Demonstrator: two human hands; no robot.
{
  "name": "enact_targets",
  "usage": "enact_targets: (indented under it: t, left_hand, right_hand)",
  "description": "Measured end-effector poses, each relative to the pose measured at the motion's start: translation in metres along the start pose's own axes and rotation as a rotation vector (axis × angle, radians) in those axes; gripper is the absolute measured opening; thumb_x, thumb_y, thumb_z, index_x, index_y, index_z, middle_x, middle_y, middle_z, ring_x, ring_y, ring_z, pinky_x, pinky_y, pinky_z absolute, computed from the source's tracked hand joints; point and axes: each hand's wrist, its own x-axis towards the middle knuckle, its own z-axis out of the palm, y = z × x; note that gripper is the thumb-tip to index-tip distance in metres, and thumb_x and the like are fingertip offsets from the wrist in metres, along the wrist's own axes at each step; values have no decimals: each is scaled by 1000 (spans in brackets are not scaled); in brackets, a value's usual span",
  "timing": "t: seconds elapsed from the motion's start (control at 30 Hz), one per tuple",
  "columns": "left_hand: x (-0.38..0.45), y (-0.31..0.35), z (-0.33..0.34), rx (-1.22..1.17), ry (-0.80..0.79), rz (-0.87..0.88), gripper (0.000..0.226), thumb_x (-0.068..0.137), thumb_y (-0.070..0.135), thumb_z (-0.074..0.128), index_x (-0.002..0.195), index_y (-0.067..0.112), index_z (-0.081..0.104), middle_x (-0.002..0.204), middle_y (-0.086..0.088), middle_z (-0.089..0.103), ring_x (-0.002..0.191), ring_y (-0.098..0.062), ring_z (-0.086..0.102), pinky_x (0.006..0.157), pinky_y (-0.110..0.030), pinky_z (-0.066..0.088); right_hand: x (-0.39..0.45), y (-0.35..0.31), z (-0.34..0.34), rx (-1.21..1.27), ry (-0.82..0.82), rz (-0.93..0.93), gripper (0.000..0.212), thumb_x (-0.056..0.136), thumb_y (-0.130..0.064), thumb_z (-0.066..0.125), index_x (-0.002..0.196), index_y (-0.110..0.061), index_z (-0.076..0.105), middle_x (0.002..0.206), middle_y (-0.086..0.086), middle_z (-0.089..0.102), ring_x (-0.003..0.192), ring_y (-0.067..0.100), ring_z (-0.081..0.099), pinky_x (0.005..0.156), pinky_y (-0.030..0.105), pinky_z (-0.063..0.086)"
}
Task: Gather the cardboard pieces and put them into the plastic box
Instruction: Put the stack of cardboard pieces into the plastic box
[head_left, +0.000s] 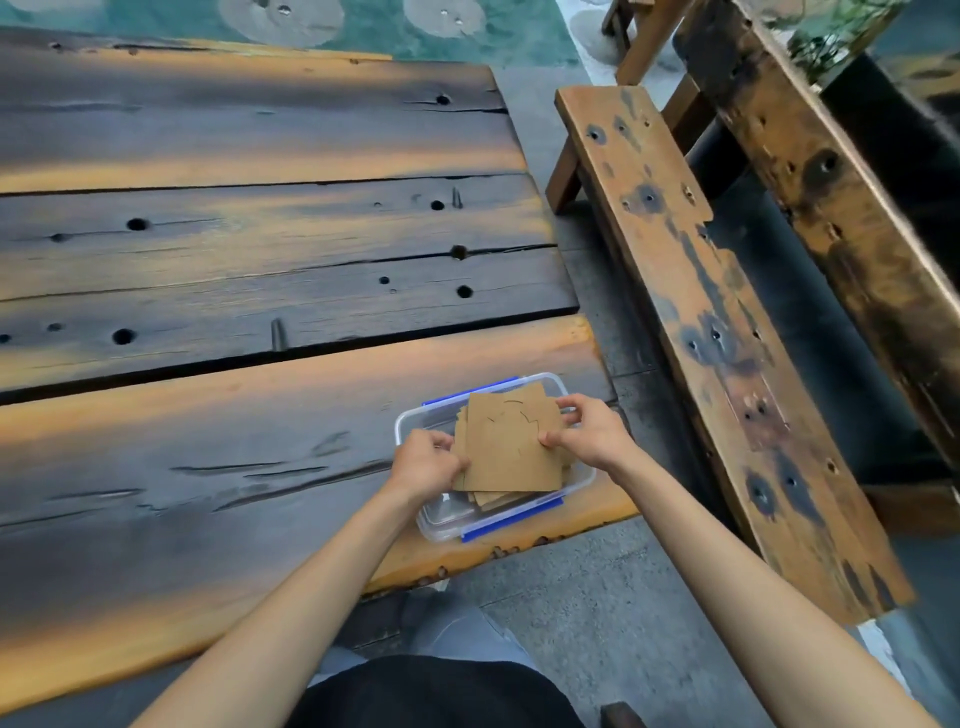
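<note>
A clear plastic box (441, 522) with blue clips stands at the table's near right corner. Over its opening I hold a stack of brown cardboard pieces (506, 447), the top sheet showing cut outlines. My left hand (423, 462) pinches the stack's left edge. My right hand (587, 426) grips its right edge. More cardboard pieces lie under the stack inside the box, partly hidden.
The dark, weathered wooden table (234, 322) stretches away to the left and back. A worn wooden bench (691, 312) runs along the right, with a concrete gap between it and the table. A second plank structure (831, 182) stands further right.
</note>
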Motion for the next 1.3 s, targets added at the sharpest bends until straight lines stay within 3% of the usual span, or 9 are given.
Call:
enact_targets:
  t: [0.17, 0.27, 0.5, 0.73, 0.83, 0.93, 1.07, 1.13, 1.3]
  left_hand:
    - [10, -8, 17, 46, 40, -12, 10, 86, 8, 67, 91, 5, 76, 99, -21, 77, 98, -35, 73, 90, -48, 60]
    - [14, -12, 26, 136, 67, 10, 11, 86, 10, 66, 87, 12, 77, 87, -9, 78, 86, -25, 73, 81, -39, 61]
    - [18, -13, 37, 338, 130, 30, 17, 82, 15, 64, 77, 1, 74, 68, -7, 66, 70, -23, 63, 55, -27, 46]
    - [23, -7, 29, 557, 33, 64, 22, 82, 22, 65, 69, 5, 65, 66, -5, 59, 72, -23, 63, 55, -28, 44]
    - [21, -3, 20, 659, 32, 90, 38, 84, 29, 63, 56, 13, 44, 56, -1, 46, 59, -19, 50, 50, -29, 34]
    - [10, 5, 8, 774, 85, 215, 39, 87, 34, 57, 58, 13, 41, 58, -3, 47, 65, -29, 54, 57, -33, 43]
    - [0, 18, -5, 833, 82, 506, 32, 90, 30, 52, 100, 6, 72, 106, -11, 73, 102, -30, 65, 85, -41, 54]
    - [-4, 21, -7, 856, 46, 610, 44, 92, 34, 52, 126, 11, 66, 133, -11, 63, 121, -29, 57, 96, -41, 49]
    - [-10, 24, -11, 1025, -7, 867, 73, 88, 56, 49, 156, 31, 34, 169, -3, 18, 154, -32, 14, 109, -50, 41]
  right_hand:
    - [18, 5, 1, -248, -15, -33, 65, 81, -36, 82, 139, -25, 55, 126, 1, 68, 116, 22, 63, 99, 42, 52]
    - [22, 3, 5, -418, 20, -46, 66, 82, -45, 77, 141, -29, 51, 133, 1, 65, 121, 27, 61, 97, 45, 53]
    - [26, 2, 19, -671, 85, -117, 35, 88, -37, 64, 119, -21, 60, 113, 7, 69, 105, 33, 66, 78, 38, 51]
    - [20, 7, 24, -705, 169, -171, 19, 93, -30, 59, 103, -14, 61, 104, 10, 70, 97, 35, 67, 72, 37, 50]
    - [10, 9, 21, -623, 212, -189, 28, 94, -35, 56, 112, -14, 63, 107, 9, 71, 100, 36, 68, 75, 40, 53]
    - [-7, 16, 16, -528, 284, -203, 37, 95, -38, 52, 125, -19, 62, 115, 7, 70, 100, 33, 69, 78, 42, 57]
    - [-29, 32, 19, -463, 469, -250, 41, 96, -50, 48, 125, -24, 61, 119, -1, 67, 105, 24, 64, 65, 34, 51]
    - [-38, 37, 23, -455, 550, -232, 47, 96, -57, 44, 127, -26, 61, 126, -3, 65, 115, 22, 59, 66, 33, 50]
    - [-81, 50, 42, -417, 670, -125, 66, 97, -68, 35, 148, -30, 48, 161, 2, 40, 149, 23, 34, 108, 43, 43]
